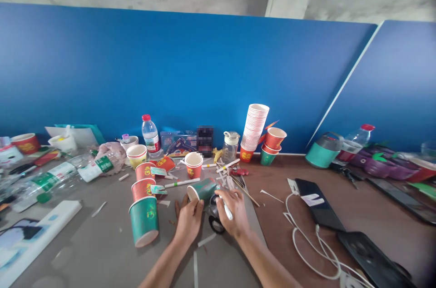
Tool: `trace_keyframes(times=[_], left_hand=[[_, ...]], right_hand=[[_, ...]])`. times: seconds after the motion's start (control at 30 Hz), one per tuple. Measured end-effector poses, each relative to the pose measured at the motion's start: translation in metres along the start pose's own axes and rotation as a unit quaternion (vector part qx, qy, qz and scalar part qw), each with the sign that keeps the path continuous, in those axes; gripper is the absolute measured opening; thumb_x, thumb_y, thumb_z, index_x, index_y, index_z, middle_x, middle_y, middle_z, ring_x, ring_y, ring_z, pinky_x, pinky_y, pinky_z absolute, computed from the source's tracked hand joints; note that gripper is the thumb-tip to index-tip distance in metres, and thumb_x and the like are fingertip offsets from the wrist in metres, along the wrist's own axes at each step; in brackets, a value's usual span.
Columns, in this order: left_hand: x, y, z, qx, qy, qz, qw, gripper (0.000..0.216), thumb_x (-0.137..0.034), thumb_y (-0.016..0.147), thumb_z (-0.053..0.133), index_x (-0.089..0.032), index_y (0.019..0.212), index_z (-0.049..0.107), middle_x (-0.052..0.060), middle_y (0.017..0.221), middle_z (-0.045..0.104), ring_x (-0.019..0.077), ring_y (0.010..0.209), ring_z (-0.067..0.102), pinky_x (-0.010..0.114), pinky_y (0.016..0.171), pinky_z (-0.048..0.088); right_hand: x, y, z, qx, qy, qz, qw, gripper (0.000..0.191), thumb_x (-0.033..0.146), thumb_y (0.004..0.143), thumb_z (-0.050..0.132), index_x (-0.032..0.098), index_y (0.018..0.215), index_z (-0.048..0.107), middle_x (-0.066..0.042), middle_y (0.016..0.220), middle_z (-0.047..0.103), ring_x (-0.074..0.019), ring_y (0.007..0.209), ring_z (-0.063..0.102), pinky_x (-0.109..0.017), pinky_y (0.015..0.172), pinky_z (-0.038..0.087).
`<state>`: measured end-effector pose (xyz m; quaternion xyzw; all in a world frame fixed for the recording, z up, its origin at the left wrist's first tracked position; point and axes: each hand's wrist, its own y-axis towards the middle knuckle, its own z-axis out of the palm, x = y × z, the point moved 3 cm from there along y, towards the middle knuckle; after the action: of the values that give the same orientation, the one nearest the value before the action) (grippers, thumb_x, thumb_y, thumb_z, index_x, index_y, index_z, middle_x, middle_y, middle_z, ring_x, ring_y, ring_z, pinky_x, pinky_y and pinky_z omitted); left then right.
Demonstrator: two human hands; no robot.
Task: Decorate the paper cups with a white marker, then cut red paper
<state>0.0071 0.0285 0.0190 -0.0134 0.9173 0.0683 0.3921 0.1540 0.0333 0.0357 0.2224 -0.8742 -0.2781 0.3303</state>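
Green cup (206,189) lies roughly parallel to worktop's (112,251) far edge, pale end left. Left hand (189,219) grips it; right hand (236,213), white marker (227,211).

I record one green paper cup (205,188), lying on its side, its pale round end facing left; whether that end is mouth or base I cannot determine. I find a slim white marker (225,209) just right and near of it, slanted, one end toward the cup, the other near and right.
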Motion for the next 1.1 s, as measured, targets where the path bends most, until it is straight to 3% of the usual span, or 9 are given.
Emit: trace_keyframes(times=[0.33,0.87,1.1], left_hand=[[0.000,0.000,-0.001,0.003,0.016,0.006,1.000,0.035,-0.034,0.086,0.031,-0.022,0.071,0.060,0.010,0.099,0.068,0.0273,0.115,0.050,0.050,0.107,0.011],[-0.001,-0.001,-0.002,0.003,-0.007,-0.003,1.000,0.035,-0.034,0.085,0.032,-0.022,0.068,0.059,0.010,0.093,0.071,0.0272,0.107,0.056,0.050,0.107,0.010],[0.000,0.000,0.000,-0.004,-0.008,0.003,1.000,0.033,-0.033,0.085,0.034,-0.022,0.069,0.060,0.011,0.101,0.069,0.0266,0.114,0.050,0.050,0.107,0.009]], right_hand=[[0.002,0.001,0.002,0.025,-0.017,-0.015,0.999,0.021,0.014,0.082,0.042,0.020,0.091,0.059,-0.003,0.074,0.069,-0.0185,0.071,0.064,-0.038,0.084,0.034],[0.004,-0.002,0.003,0.006,-0.036,-0.023,0.999,0.020,0.014,0.083,0.041,0.020,0.092,0.058,-0.003,0.075,0.070,-0.0190,0.070,0.064,-0.037,0.077,0.037],[0.005,-0.001,0.004,0.016,-0.028,-0.009,0.999,0.020,0.014,0.083,0.041,0.020,0.091,0.059,-0.004,0.076,0.069,-0.0195,0.071,0.063,-0.038,0.078,0.036]])
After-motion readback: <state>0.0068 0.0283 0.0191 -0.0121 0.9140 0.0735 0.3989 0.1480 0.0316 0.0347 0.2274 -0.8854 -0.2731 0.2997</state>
